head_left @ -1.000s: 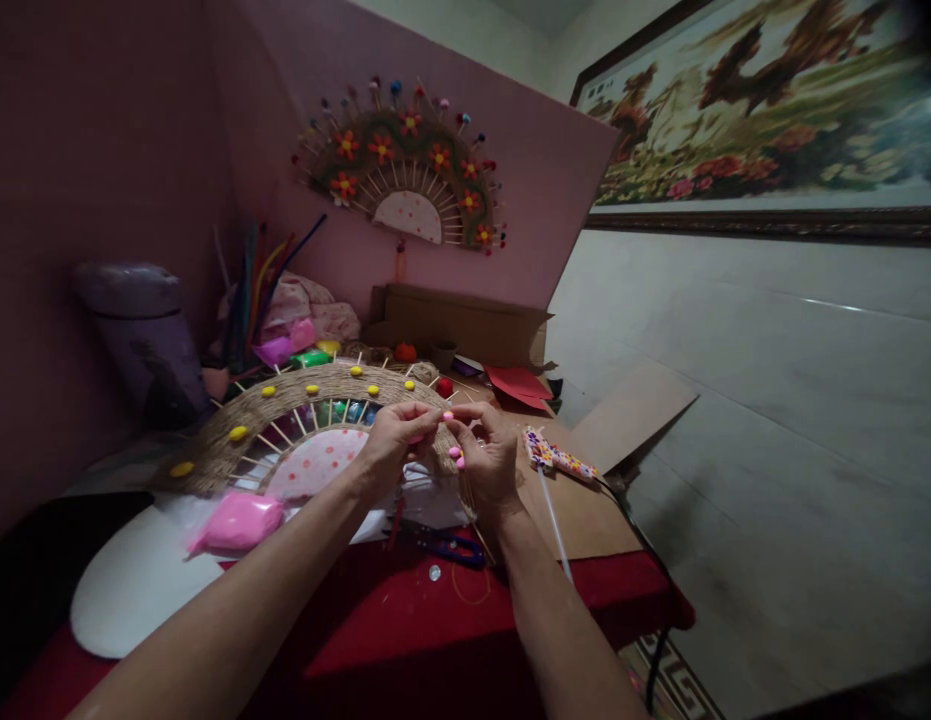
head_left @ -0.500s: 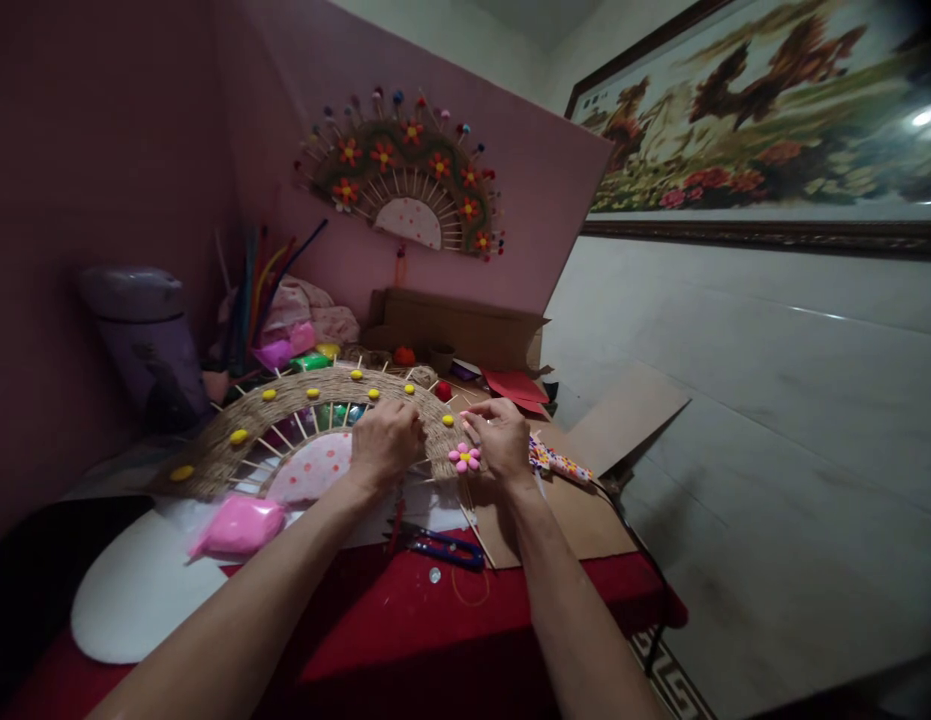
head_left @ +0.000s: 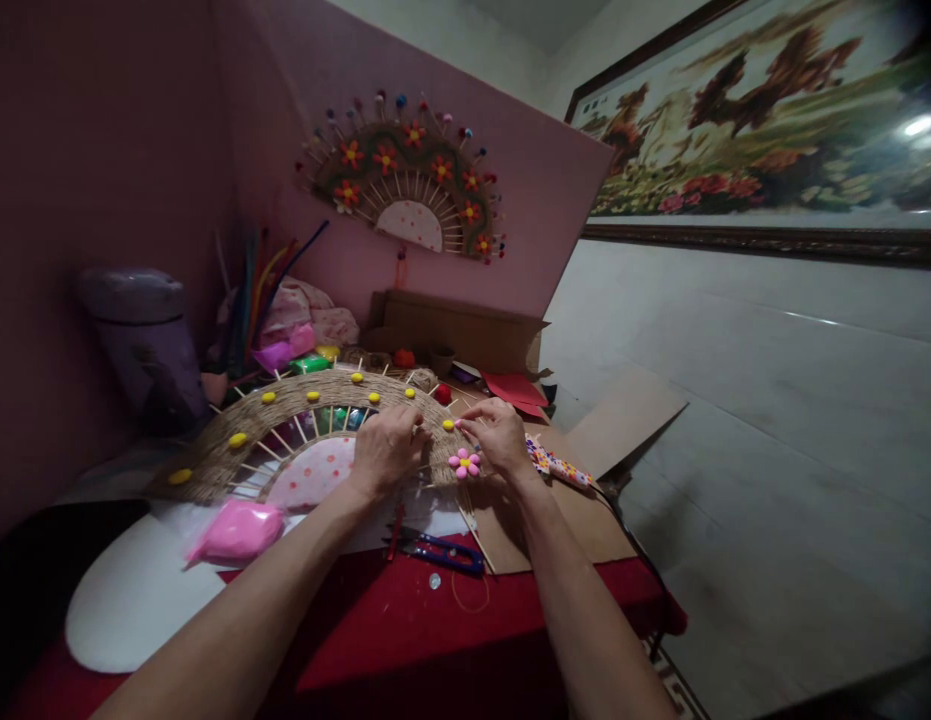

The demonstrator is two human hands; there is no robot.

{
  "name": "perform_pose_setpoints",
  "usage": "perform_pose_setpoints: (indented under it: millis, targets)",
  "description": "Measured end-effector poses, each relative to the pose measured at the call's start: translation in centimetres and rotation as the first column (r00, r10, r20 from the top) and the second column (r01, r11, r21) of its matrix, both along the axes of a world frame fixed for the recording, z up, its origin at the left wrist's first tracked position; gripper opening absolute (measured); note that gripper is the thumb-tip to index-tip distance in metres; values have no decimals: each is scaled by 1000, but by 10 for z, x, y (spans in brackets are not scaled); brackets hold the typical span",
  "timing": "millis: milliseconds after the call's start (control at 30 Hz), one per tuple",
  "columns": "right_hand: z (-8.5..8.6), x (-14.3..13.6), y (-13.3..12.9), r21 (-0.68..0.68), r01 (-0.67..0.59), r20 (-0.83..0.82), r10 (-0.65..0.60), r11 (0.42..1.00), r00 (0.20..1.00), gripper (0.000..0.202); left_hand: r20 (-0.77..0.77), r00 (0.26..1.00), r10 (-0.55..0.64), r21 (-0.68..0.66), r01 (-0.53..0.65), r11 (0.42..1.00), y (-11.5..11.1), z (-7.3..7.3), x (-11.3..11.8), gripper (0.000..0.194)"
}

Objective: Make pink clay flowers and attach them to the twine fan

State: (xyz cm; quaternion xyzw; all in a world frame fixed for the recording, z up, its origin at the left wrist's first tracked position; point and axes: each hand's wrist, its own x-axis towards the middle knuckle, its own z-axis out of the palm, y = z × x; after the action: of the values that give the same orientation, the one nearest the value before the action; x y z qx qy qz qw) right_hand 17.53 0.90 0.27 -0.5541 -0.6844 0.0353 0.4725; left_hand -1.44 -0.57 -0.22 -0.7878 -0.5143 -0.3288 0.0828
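Note:
A fan-shaped piece wrapped in jute twine [head_left: 210, 452] lies on the table, with several yellow clay dots along its arch. Near its right end sits a pink flower [head_left: 464, 463] with a yellow centre. My right hand [head_left: 499, 438] pinches a small pink clay piece [head_left: 459, 423] right beside the rightmost yellow dot [head_left: 448, 426]. My left hand [head_left: 390, 448] is curled over the inner sticks of the fan, right of the spotted half-circle [head_left: 315, 472]; whatever its fingers hold, if anything, is too small to make out.
A bag of pink clay [head_left: 236, 532] lies at the fan's lower left, above a white oval board [head_left: 135, 600]. Blue scissors [head_left: 446, 552] rest on the red cloth [head_left: 405, 640]. A patterned glue gun [head_left: 562, 467] is at the right. A purple bottle [head_left: 146, 350] stands at the left.
My right hand has moved slightly left and down, bringing the pink piece up against the rightmost yellow dot. My left hand has shifted only slightly.

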Motion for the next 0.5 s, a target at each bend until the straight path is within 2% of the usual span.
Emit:
perform_pose_setpoints:
  millis: [167, 500]
  targets:
    - [2, -1, -1, -14, -9, 44, 10, 1000, 999, 6, -4, 999, -36, -32, 36, 999, -1, 1, 0, 13]
    - [3, 2, 1, -57, -24, 75, 28, 998, 997, 5, -10, 999, -35, -41, 35, 999, -2, 1, 1, 18]
